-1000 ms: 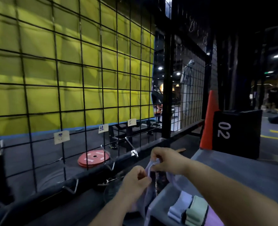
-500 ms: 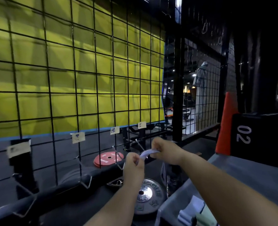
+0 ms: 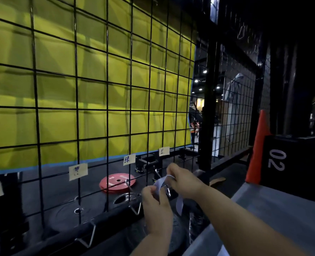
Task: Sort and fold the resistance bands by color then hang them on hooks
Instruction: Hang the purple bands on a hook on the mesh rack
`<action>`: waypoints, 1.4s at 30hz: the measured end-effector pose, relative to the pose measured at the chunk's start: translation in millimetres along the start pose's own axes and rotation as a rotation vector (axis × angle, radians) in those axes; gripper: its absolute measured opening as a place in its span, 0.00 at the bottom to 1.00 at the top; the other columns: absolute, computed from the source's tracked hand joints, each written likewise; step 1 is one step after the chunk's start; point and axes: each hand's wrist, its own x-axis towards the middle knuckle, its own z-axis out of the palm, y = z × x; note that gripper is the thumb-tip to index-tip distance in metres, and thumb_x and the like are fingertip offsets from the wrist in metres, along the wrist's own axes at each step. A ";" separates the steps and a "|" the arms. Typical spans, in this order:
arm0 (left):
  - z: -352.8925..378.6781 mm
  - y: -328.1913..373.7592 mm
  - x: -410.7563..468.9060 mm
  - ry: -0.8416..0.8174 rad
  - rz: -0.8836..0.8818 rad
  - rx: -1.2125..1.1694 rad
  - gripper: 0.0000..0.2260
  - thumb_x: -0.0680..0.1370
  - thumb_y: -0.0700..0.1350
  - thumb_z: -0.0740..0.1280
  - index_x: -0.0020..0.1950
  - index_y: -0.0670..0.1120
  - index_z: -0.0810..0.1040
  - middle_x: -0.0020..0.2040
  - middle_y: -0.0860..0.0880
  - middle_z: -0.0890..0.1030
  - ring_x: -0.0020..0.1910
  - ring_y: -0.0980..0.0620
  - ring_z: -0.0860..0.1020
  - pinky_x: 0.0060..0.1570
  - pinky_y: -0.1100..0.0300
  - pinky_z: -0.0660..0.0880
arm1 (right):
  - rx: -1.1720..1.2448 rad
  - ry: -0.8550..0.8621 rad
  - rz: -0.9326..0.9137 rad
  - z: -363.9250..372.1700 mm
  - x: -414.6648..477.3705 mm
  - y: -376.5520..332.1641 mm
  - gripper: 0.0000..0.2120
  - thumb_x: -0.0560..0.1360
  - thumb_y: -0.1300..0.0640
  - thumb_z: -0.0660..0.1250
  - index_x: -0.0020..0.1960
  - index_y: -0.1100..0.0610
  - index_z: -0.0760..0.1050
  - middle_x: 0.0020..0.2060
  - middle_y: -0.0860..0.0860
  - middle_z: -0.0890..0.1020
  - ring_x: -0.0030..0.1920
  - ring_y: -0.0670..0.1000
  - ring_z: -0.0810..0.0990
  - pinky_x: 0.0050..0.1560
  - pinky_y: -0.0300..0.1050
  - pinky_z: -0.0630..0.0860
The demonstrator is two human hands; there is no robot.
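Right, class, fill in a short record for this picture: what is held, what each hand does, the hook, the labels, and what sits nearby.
Held item: pale lilac resistance band, stretched between both hands
Left hand: left hand pinches its lower end
Right hand: right hand pinches its upper end
Hook: metal hook on the wire grid, by the band; whether the band is hung is unclear
Labels: paper labels on the grid
Nearby: red weight plate, black box marked 02, orange cone
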 end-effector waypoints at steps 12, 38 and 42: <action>12.3 -13.7 19.9 -0.064 -0.088 0.082 0.03 0.81 0.47 0.61 0.48 0.50 0.67 0.46 0.46 0.76 0.42 0.48 0.75 0.36 0.57 0.69 | 0.016 -0.130 0.088 15.0 20.5 30.8 0.22 0.82 0.44 0.52 0.73 0.52 0.62 0.65 0.55 0.75 0.62 0.53 0.75 0.61 0.48 0.73; 9.7 -45.5 25.5 -0.111 0.126 0.275 0.08 0.79 0.46 0.61 0.40 0.54 0.71 0.41 0.50 0.75 0.39 0.48 0.74 0.37 0.55 0.71 | 0.787 -0.116 0.205 36.1 0.4 40.5 0.13 0.80 0.55 0.63 0.64 0.50 0.75 0.54 0.49 0.83 0.54 0.46 0.82 0.53 0.39 0.77; 3.8 -40.9 26.8 -0.154 0.091 0.326 0.08 0.80 0.45 0.61 0.41 0.53 0.70 0.42 0.51 0.74 0.40 0.51 0.75 0.37 0.56 0.72 | 0.800 -0.121 0.217 34.2 -1.1 35.0 0.11 0.81 0.58 0.61 0.62 0.53 0.75 0.50 0.51 0.85 0.49 0.45 0.83 0.46 0.34 0.76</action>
